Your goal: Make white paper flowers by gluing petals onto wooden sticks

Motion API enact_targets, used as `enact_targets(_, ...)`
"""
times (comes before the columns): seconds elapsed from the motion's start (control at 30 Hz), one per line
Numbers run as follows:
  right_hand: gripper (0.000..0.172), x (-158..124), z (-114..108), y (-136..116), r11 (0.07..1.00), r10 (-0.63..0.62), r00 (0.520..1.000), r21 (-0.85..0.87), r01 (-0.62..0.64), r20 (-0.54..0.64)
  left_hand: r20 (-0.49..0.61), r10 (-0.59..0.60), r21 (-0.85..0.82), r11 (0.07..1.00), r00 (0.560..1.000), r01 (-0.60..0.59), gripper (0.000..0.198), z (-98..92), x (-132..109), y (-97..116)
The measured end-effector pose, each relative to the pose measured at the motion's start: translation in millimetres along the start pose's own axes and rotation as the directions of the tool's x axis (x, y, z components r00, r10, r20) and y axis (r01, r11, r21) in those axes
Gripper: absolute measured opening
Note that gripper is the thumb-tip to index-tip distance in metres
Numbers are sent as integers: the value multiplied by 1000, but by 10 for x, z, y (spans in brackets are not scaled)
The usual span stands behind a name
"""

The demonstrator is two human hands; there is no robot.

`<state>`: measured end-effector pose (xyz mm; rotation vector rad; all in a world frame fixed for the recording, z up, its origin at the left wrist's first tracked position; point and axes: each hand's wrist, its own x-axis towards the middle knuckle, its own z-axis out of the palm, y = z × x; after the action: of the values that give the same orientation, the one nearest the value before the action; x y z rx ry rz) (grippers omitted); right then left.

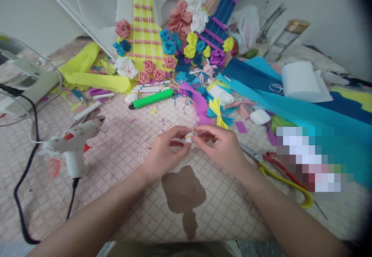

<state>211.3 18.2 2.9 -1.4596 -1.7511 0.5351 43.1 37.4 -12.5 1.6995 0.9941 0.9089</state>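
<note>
My left hand (167, 150) and my right hand (222, 144) meet over the middle of the table, fingers pinched together. Between the fingertips is a small crumpled white paper piece (188, 138), gripped by the left hand. A thin wooden stick (207, 138) runs from the paper under my right fingers, which pinch it. How the stick and paper join is hidden. Just beyond the hands lie a yellow pleated paper bow (218, 112) and a purple paper strip (200, 104). Scissors (279, 173) with red and yellow handles lie beside my right forearm.
A white hot glue gun (77, 146) with a black cord stands at left. A green cutter (153, 98) lies ahead. Paper-flowered yellow (145, 28) and blue (222, 20) guitar-shaped crafts lean at the back. Right are blue paper sheets (250, 76) and a white roll (300, 80).
</note>
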Motion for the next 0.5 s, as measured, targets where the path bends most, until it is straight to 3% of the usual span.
enact_targets(0.5, 16, 5, -21, 27, 999, 10, 1000, 54, -11, 21, 3, -15, -9, 1000, 1000, 15, 12, -6, 17, 18)
